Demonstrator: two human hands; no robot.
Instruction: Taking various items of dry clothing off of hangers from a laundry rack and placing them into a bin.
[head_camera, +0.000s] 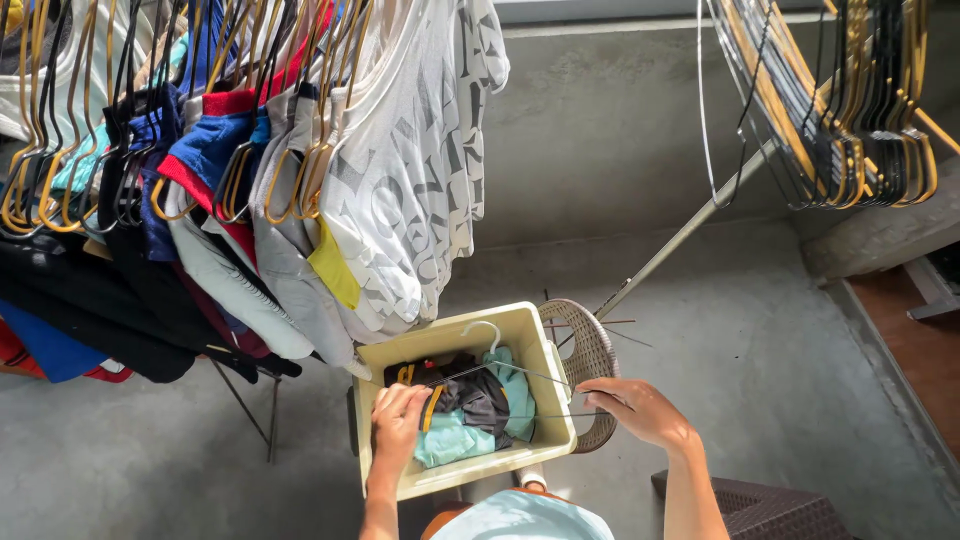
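hands on wire hanger, basket rim

One view only — a camera worn on the person's head, looking steeply down past the chest to the concrete floor. The cream laundry bin sits low and centre, near the lens, with both forearms reaching in from the bottom edge. Above and left of the bin hang clothes on a rack — close to the camera. Above and right of the bin, empty hangers.
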